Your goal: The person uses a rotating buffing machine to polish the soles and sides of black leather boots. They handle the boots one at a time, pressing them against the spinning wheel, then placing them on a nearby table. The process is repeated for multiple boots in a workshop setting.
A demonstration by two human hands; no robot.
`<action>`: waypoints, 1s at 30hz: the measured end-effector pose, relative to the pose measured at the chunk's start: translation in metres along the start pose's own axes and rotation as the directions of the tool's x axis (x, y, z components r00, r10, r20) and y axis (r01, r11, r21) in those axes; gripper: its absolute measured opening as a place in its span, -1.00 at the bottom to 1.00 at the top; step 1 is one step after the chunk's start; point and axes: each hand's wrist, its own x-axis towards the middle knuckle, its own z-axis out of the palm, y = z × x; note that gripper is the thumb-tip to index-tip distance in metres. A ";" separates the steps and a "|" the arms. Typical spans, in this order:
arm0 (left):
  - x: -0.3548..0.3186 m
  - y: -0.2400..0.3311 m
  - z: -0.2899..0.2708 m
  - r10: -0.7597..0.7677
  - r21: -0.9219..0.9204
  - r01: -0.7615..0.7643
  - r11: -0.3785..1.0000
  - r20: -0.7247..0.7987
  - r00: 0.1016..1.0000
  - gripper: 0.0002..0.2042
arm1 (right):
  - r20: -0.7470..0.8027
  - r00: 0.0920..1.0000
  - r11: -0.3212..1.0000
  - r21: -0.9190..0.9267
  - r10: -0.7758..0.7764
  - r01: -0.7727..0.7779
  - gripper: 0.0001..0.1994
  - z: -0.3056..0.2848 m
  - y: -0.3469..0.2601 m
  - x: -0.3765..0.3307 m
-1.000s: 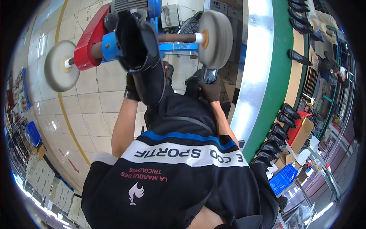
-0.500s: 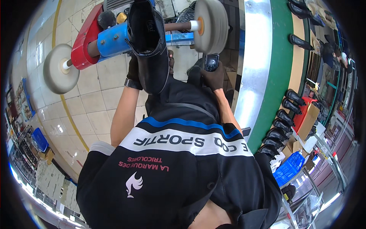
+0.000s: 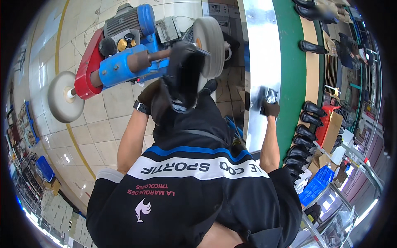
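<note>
Currently we grip a black boot with our gloved left hand, its shaft overlapping a pale wheel in view; our gloved right hand clasps a shiny dark block over the metal strip.

The place is a shoe workshop, shown by a boot, wheels, a motor and rowed shoes.
</note>
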 end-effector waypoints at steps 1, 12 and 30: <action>0.008 -0.002 0.004 -0.047 0.028 0.046 0.999 0.045 0.998 -0.60 | 0.020 1.000 1.000 0.028 -0.014 0.014 -0.30 0.006 0.019 0.000; 0.091 -0.030 0.174 -0.729 0.584 0.578 0.570 0.033 0.684 -0.65 | 0.541 0.138 0.521 0.661 -0.830 0.541 -0.02 -0.198 -0.151 -0.115; 0.135 -0.078 0.059 -0.010 -0.013 0.009 1.000 -0.030 1.000 -0.24 | 0.689 0.626 0.468 0.717 -0.366 -0.516 -0.59 -0.051 -0.060 -0.196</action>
